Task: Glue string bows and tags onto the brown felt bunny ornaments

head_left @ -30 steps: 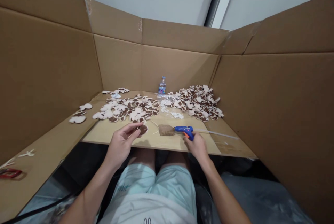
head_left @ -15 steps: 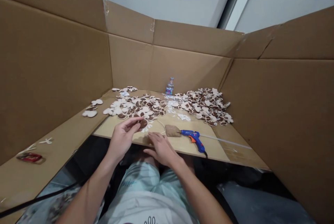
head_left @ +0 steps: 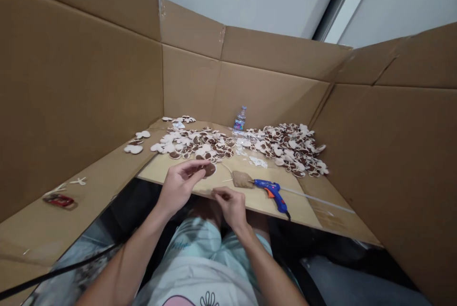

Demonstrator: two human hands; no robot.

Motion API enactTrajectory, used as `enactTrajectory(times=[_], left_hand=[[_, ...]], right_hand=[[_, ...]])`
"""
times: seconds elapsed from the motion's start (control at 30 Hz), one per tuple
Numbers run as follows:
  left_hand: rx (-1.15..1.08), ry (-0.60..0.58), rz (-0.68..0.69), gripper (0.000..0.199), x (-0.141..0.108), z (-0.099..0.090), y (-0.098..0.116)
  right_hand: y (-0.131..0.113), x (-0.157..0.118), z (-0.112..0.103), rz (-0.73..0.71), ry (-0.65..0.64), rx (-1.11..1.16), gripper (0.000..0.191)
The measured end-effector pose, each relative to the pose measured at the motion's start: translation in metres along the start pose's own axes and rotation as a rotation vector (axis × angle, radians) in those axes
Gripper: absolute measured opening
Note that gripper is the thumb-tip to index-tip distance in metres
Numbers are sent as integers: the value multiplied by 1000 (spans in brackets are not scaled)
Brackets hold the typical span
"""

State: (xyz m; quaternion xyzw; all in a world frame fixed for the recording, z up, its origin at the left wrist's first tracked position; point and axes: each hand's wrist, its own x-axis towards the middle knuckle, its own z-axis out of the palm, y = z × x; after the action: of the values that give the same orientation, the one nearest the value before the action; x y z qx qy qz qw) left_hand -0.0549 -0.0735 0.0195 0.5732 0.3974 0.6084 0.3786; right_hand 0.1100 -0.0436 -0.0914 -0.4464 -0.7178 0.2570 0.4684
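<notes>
My left hand (head_left: 179,185) pinches a round brown felt-like cutout (head_left: 210,169) at its fingertips, just above the light wooden board (head_left: 298,213). My right hand (head_left: 229,207) sits at the board's front edge, its fingertips pressed together, with nothing visible between them. To its right, a blue hot glue gun (head_left: 272,194) with an orange trigger lies on the board, and a long white glue stick (head_left: 317,200) extends from it. A small burlap pad (head_left: 243,179) lies against the gun's nozzle.
Two heaps of brown-and-white cutouts (head_left: 196,145) (head_left: 293,150) lie behind the hands, with a plastic water bottle (head_left: 240,119) between them. Cardboard walls (head_left: 89,82) surround the board. A red object (head_left: 60,200) lies on the cardboard at left, and a black cable (head_left: 60,271) runs below.
My right hand has let go of the glue gun, which now lies on the board, and has moved left to pinch near the front edge. The view has shifted.
</notes>
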Motion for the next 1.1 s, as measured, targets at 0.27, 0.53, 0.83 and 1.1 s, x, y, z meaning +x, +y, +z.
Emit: enactTrajectory(times=[0.27,0.53,0.83,1.1], left_hand=[[-14,-85,120,15,-10,8,7],[25,-148,213,22,-21,16,14],[84,-117,272,24,-24,21,18],[49,-148,238,23,-27,23,18]], right_hand=[[-53,-22,-30,265,215,787,17],[-97,-32,-59,-9,377,591,8],[-102,-32,-53,-132,417,449,13],[-102,-34,-51,-67,454,428,6]])
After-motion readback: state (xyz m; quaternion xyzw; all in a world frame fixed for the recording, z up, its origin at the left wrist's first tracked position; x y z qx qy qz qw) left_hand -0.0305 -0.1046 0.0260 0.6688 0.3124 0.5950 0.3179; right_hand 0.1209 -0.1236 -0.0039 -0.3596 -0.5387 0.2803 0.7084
